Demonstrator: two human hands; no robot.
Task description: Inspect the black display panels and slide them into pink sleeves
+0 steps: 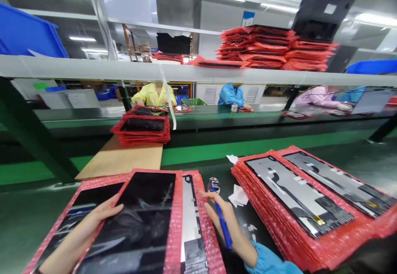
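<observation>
A black display panel [136, 224] with a glossy face lies over red bubble wrap in front of me. My left hand [107, 210] grips its left edge, thumb on the face and the other fingers mostly hidden. To the right, a second panel [190, 208] shows its silver back, partly covered by the wrap. My right hand [225, 216] holds a blue pen [222, 224] between its fingers, with fingertips at the right edge of the red bubble wrap [206, 220]. Another black panel [77, 208] lies in wrap under my left forearm.
A tall stack of wrapped panels [297, 191] stands on the right. A small silver object [214, 185] and white paper scraps [238, 195] lie between. Behind are a cardboard sheet [124, 158], another red stack [142, 127] and an overhead shelf [192, 70]. Several people sit across.
</observation>
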